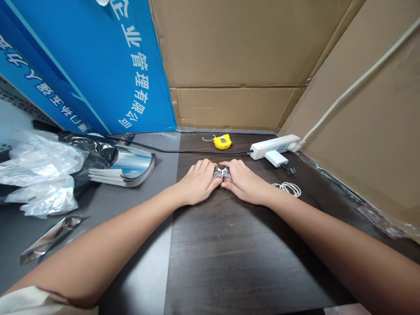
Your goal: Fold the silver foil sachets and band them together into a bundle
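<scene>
My left hand [197,180] and my right hand [243,180] meet on the dark wooden table [229,245], fingers curled and pressed together round a small shiny silver bundle [222,173] bound by a white band. Both hands grip that bundle from either side. A loose white rubber band [288,188] lies on the table just right of my right wrist.
A yellow tape measure [222,141] and a white power strip [274,146] with a plugged charger lie behind the hands. A stack of silver foil bags [127,168], clear plastic wrap [39,170] and one loose foil bag [49,238] sit left. Cardboard walls [243,61] enclose the back and right.
</scene>
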`<state>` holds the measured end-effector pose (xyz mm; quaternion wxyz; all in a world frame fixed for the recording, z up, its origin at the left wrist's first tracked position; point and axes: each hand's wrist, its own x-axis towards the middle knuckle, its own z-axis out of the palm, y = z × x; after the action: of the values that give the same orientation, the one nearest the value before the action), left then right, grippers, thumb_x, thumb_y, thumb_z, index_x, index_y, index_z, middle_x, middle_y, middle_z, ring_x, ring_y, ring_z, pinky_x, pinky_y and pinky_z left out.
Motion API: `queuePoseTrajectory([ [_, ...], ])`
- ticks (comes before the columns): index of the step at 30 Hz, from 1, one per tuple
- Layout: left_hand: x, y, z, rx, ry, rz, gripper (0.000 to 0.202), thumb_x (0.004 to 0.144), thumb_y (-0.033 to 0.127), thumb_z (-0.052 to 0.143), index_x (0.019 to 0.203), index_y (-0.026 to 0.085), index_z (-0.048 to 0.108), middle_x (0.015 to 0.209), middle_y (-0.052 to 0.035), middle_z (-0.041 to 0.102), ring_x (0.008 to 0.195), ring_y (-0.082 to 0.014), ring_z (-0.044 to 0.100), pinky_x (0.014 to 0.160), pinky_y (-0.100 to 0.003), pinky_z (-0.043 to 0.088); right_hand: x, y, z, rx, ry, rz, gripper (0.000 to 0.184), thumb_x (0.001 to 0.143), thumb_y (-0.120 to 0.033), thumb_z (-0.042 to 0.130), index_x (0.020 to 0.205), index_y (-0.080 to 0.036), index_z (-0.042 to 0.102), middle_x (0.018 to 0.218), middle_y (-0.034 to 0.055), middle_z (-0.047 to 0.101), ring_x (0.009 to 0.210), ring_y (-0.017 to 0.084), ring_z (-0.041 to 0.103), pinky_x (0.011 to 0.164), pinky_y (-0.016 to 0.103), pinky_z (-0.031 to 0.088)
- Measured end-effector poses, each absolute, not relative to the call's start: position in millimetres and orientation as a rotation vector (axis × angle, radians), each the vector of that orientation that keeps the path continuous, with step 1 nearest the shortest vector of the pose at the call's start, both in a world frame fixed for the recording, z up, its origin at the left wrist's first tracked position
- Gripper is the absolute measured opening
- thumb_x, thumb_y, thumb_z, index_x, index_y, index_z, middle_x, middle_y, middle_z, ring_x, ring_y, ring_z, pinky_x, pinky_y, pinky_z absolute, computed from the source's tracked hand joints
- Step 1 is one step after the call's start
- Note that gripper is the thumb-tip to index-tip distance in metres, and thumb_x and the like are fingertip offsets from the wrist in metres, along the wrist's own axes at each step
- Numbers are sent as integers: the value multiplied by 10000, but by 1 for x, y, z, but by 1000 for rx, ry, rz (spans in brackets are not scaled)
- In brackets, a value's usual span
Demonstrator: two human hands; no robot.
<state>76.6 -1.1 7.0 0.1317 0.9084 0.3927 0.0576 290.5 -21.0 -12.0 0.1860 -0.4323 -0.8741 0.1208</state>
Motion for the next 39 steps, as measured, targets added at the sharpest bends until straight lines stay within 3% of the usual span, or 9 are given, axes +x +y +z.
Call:
queuePoseTrajectory([
  [5,76,-1,6,2648,1134,197,389,1053,435,310,1256,142,465,1261,-151,500,1139,-309,477,989,-517,447,294,-20,-8,-1146,-2474,362,523,1016,-456,462,1419,-127,404,1331,222,553,1224,377,520,1029,634,474],
  [10,75,-1,5,2650,1120,207,401,1052,446,300,1244,140,474,1244,-148,511,1119,-306,480,979,-521,444,299,-20,-4,-1149,-2511,429,489,1047,-417,371,1436,-121,380,1375,216,524,1272,358,492,1081,623,440],
  [20,75,1,6,2614,1112,214,381,1044,431,299,1243,160,479,1266,-138,508,1133,-300,473,997,-516,435,295,-19,-7,-1168,-2479,356,286,1038,-381,381,1176,-170,515,1176,178,577,1080,332,541,994,580,488],
  [23,75,0,7,2626,1108,212,388,1047,432,296,1243,151,477,1266,-144,509,1132,-301,475,1001,-522,433,296,-20,-7,-1143,-2484,369,424,1046,-448,370,1301,-131,489,1274,208,563,1178,349,531,1044,595,460],
  [28,75,-1,8,2634,1123,233,376,1044,430,301,1241,163,477,1270,-143,522,1151,-301,483,1008,-529,436,296,-22,-9,-1231,-2478,353,924,945,-704,466,1571,-60,248,1406,281,522,1319,428,499,1051,660,454],
  [30,75,-2,8,2637,1126,239,381,1043,431,302,1254,164,473,1277,-143,522,1154,-301,486,1004,-526,441,295,-23,-10,-1245,-2492,296,1011,913,-727,501,1592,-39,203,1456,309,496,1355,457,481,1075,690,428],
  [35,75,-1,7,2634,1119,235,385,1041,431,296,1246,157,471,1280,-149,517,1151,-304,481,1004,-534,441,293,-22,-13,-1238,-2530,211,760,1004,-503,443,1577,-49,231,1547,319,426,1456,430,413,1157,704,346],
  [39,75,0,7,2623,1104,215,373,1042,430,294,1234,160,466,1278,-146,515,1150,-301,476,1015,-536,437,292,-22,-11,-1300,-2548,256,677,1026,-458,392,1520,-3,304,1551,328,417,1483,425,379,1193,681,310],
])
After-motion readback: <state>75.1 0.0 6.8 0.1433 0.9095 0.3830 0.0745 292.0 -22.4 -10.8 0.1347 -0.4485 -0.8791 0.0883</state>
